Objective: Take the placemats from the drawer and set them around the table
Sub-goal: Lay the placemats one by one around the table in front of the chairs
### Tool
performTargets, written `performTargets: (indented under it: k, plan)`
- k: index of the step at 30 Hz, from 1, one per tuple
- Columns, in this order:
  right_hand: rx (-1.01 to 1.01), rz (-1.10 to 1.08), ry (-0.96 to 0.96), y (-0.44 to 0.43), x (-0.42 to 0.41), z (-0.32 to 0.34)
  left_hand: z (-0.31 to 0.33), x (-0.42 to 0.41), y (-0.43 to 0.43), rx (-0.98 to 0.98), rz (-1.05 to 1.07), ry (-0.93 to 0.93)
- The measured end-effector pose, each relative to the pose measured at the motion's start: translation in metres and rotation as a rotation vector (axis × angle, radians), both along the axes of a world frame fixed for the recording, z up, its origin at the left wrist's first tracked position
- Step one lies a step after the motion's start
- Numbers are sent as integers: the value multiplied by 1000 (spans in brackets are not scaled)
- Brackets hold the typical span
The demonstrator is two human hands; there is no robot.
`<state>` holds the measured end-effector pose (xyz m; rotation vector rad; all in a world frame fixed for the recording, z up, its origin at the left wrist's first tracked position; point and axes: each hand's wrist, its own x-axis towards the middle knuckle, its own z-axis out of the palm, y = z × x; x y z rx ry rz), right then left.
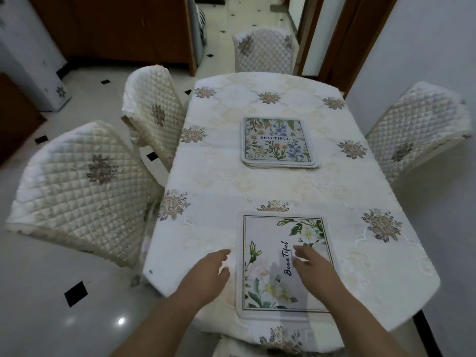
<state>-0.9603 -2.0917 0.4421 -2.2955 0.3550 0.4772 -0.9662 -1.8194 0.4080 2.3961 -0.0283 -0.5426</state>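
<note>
Worktop draped in cream embroidered cloth, long axis running away from camera. Single placemat, white-flower print with "Beautiful" lettering, lying flat at near end, near edge just inside the worktop's front edge. Stack of placemats, blue-and-orange floral print reading "BEAUTIFUL", lying flat near centre, well apart from the single one; edges of lower mats showing under the top one. Left hand released, fingers spread, over bare cloth just beside the single placemat's left edge. Right hand released, fingers extended, over the single placemat's right half; contact unclear. Quilted chairs along left, right and far sides.
</note>
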Motion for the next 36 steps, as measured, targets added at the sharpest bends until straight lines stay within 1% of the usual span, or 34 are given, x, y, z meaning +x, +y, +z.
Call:
performTargets:
  k: [3,10,14,17,20,24,27,32,36]
  plan:
    - [-21,-14,-27,40,-8,23,14,4,41,11,-29,-59]
    - [-108,-112,-40,166,-35,49,43,28,186,191,-291,-99]
    - [-151,-159,-44,230,-36,59,68,58,258,215,-298,-107]
    - [-152,-189,-56,255,-33,68,84,86,284,208,-307,-135]
    - [-163,-238,-87,259,-21,78,93,115,287,195,-312,-162]
    - [-147,-297,-125,251,4,91,102,152,263,168,-377,-219]
    - [-139,-319,-138,240,27,94,108,177,232,137,-423,-242]
    - [-107,-338,-147,205,76,85,106,223,173,169,-493,-245]
    - [-63,-312,-152,171,129,68,92,264,121,189,-481,-246]
